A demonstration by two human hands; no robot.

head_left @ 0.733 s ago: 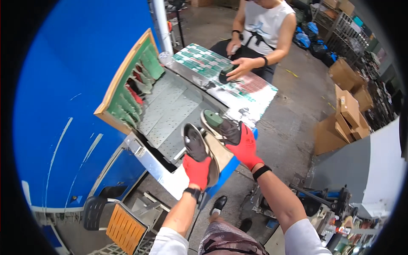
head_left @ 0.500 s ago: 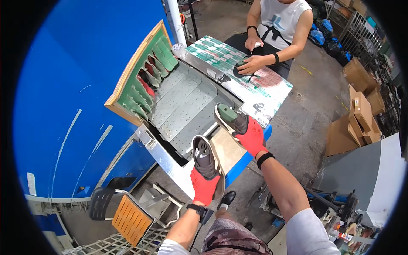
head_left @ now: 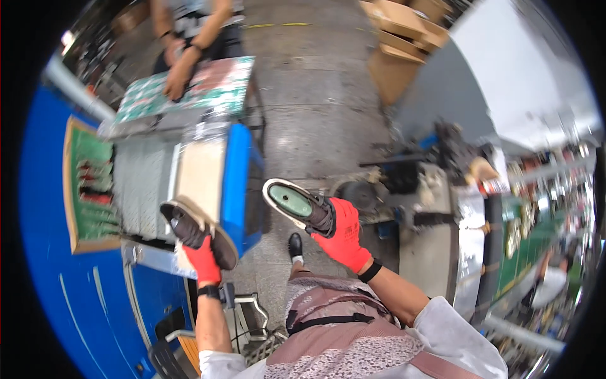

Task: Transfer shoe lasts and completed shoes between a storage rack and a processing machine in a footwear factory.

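Observation:
Both my hands wear red gloves and each grips a dark lace-up sneaker with a pale sole edge. My left hand [head_left: 202, 260] is closed round the left sneaker [head_left: 185, 226], over the tan end of the conveyor machine. My right hand [head_left: 346, 237] is shut on the right sneaker [head_left: 320, 221], held out over the floor. A green shoe last [head_left: 290, 199] fills the opening of that right sneaker. Whether a last is inside the left one, I cannot tell.
A blue-sided machine with a grey slatted belt [head_left: 142, 183] and a green fringed opening [head_left: 91, 189] stands left. Beyond, a co-worker's hands [head_left: 180, 72] are over a patterned table [head_left: 218, 82]. A dark bench machine [head_left: 404, 170] and cardboard boxes [head_left: 401, 38] stand right.
My view and body have turned right, so the conveyor now lies on the left. The right sneaker has moved away from the machine, out over the floor. Both hands keep their sneakers.

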